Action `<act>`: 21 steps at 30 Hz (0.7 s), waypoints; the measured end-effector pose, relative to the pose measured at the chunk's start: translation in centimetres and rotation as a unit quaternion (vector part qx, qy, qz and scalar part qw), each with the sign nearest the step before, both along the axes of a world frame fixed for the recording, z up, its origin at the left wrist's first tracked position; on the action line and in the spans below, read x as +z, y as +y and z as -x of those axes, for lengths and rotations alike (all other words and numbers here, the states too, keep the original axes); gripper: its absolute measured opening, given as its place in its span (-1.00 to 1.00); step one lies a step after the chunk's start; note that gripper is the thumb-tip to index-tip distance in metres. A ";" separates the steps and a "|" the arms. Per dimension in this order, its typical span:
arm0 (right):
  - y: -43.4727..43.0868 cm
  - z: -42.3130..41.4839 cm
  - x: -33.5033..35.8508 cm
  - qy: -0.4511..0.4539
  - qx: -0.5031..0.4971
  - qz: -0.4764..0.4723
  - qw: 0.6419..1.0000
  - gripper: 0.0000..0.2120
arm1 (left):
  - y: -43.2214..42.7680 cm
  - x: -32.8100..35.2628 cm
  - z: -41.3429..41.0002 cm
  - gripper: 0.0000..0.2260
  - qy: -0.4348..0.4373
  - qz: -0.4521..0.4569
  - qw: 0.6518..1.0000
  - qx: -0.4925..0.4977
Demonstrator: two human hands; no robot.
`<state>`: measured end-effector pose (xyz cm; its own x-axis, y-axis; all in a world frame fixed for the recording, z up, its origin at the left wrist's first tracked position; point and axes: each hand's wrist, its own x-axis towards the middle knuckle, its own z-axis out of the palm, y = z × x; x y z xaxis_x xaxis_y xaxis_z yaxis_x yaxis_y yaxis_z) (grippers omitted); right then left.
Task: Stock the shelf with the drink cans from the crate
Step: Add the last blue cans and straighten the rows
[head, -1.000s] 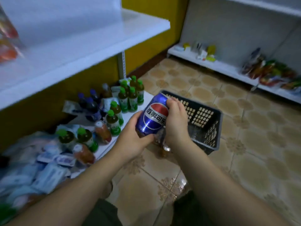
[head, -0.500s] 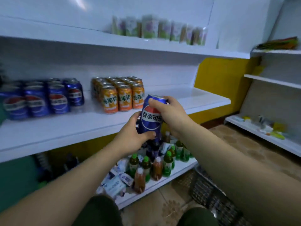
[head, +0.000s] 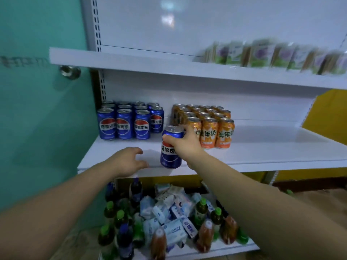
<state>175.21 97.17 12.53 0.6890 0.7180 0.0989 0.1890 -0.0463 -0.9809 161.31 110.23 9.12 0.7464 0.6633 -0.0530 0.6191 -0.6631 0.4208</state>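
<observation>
To the left of the middle shelf [head: 272, 147] there is a green wall [head: 37, 109] with a round metal knob [head: 69, 72] on it.

The left hand [head: 127, 162] is over the front edge of the middle shelf, near its left end. Its fingers are apart and a little bent, and it holds nothing. I cannot tell if it touches the shelf.

At the back left of the middle shelf stand the blue cans [head: 129, 122], packed close in neat rows.

One more blue can, the held can [head: 170, 158], stands up straight at the front edge of the middle shelf. It is in front of the gap between the two groups of cans. The right hand [head: 185, 145] grips it round the top, with the fingers bent round its side. The two hands are apart, with the held can between them.

Under the middle shelf is a bottom shelf [head: 234, 248]. On it are bottles [head: 201, 209] with green caps, some dark bottles and a heap of small blue and white packs [head: 172, 229].

Just right of the held can, on the middle shelf, stand the orange cans [head: 206, 126] in tight rows. The right hand hides part of the front one.

Above the middle shelf, on the right, a row of blurry green and purple cartons [head: 272, 57] sits on the upper shelf [head: 150, 64].

At the right end of the middle shelf there is a yellow wall [head: 328, 104].
</observation>
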 end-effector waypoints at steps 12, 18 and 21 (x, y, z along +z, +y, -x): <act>8.9 -4.5 -3.9 -0.028 0.045 -0.016 0.998 -0.45 | 6.9 -4.3 -2.2 -0.31 0.143 -0.082 0.986 0.033; 14.5 -6.7 -5.0 -0.049 0.012 -0.021 0.999 -0.45 | 7.2 -4.7 -2.2 -0.31 0.114 -0.088 0.989 0.045; 16.2 -7.6 -5.2 -0.062 -0.001 -0.015 0.998 -0.43 | 7.1 -4.6 -2.1 -0.32 0.098 -0.083 0.991 0.049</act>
<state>182.76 113.41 7.29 0.6712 0.7125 0.2045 0.3092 -0.0183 -0.9508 163.41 117.33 4.52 0.6635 0.7444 -0.0754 0.7436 -0.6448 0.1767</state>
